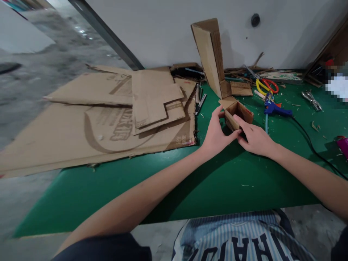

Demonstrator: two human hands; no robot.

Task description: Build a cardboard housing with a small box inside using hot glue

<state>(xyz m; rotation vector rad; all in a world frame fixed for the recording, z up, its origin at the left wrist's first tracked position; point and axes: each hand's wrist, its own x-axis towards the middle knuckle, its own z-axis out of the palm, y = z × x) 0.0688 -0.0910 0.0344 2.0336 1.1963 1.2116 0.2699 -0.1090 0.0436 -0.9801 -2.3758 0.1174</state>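
Note:
A small open-topped cardboard box [239, 113] sits on the green mat [174, 188] at centre right. My left hand [217, 135] grips its left side, thumb and fingers pinched round the wall. My right hand [254, 139] presses against its near right corner, fingers closed on the cardboard. Both hands hold the little box together.
Large flat cardboard sheets [108, 112] cover the mat's left part. A tall folded cardboard piece [210, 54] leans on the wall. A blue glue gun [276, 109] with a black cord, scissors [266, 86], pliers [311, 99] and scraps lie at the right.

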